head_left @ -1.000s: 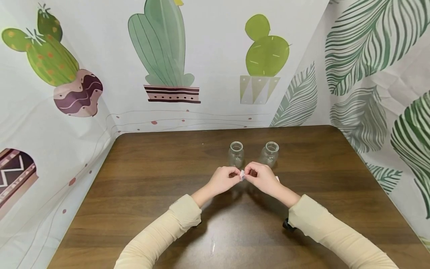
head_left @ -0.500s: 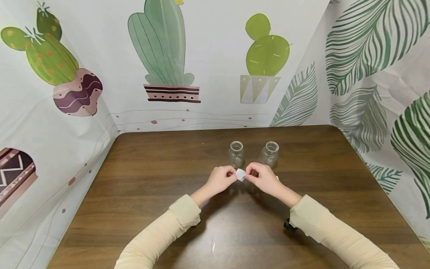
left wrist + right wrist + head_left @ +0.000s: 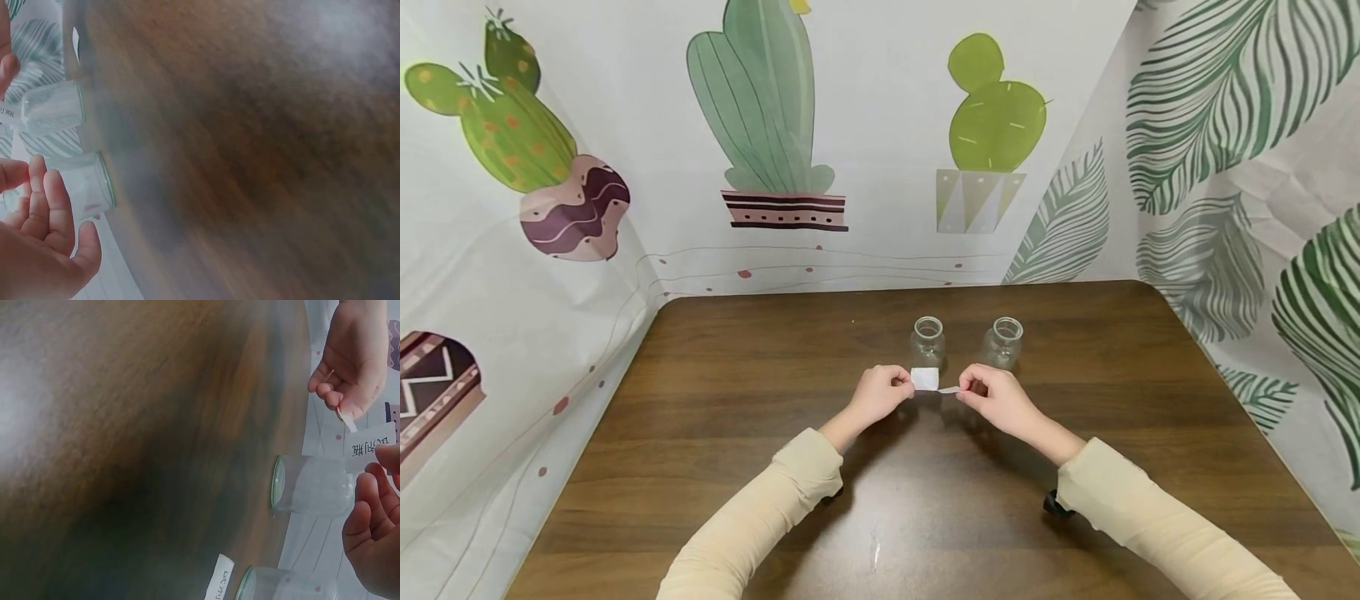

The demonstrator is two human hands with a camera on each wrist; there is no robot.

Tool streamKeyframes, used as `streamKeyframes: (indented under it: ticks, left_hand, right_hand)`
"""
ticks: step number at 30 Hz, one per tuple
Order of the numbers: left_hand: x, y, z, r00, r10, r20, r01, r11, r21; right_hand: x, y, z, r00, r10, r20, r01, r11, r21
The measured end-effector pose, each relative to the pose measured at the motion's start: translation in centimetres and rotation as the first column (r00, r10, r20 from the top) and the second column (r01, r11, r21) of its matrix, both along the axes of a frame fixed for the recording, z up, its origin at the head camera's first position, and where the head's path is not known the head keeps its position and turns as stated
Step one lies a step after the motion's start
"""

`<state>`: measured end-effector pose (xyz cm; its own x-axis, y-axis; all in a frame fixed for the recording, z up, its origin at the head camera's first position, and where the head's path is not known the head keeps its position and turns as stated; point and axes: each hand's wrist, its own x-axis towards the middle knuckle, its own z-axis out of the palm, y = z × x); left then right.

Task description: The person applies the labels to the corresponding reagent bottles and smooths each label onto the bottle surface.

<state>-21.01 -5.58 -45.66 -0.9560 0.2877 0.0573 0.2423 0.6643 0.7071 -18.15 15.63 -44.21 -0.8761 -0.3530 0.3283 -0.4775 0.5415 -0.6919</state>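
Right grip [image 3: 1000,404] shifted right, pinching label [image 3: 950,390]; left grip [image 3: 876,396] shifted left, pinching white slip [image 3: 925,379]. Label probably light, limp, tacky; best held by one edge.

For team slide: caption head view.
Left hand pinches white paper, right hand a label, in front of two open glass jars.

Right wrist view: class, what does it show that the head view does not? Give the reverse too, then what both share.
Only the right wrist view: dark characters on the marked paper pinched by the right hand, and a second marked strip near the right jar.

Only the head view: the left sleeve, the right sleeve and the leaf prints.

Both: two hands, the white paper pinched by the left hand, the marked paper, the left jar, the right jar and the table.
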Motion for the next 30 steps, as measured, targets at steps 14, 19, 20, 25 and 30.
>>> streamKeyframes:
  ticks: [14, 19, 20, 25, 30]
  left_hand:
    - [0.2, 0.7, -0.9, 0.993, -0.095, 0.074, 0.106, 0.981, -0.160]
    - [0.2, 1.1, -1.2, 0.995, -0.049, 0.092, 0.073, 0.957, -0.281]
    - [0.3, 1.1, -1.2, 0.995, -0.036, 0.094, 0.062, 0.953, -0.297]
    - [0.3, 1.1, -1.0, 0.996, 0.022, 0.081, 0.008, 0.938, -0.347]
    - [0.4, 1.0, -0.3, 0.999, -0.015, -0.040, 0.004, 0.965, -0.261]
  right_hand:
    - [0.0, 0.6, 0.2, 0.999, -0.033, 0.032, 0.031, 0.999, 0.038]
    - [0.1, 0.5, 0.2, 0.998, -0.024, 0.051, 0.023, 0.999, 0.037]
    - [0.1, 0.5, 0.2, 0.998, -0.024, 0.053, 0.022, 0.999, 0.037]
    - [0.1, 0.5, 0.2, 0.998, -0.024, 0.054, 0.022, 0.999, 0.038]
    - [0.0, 0.6, 0.2, 0.998, -0.026, 0.061, 0.024, 0.999, 0.044]
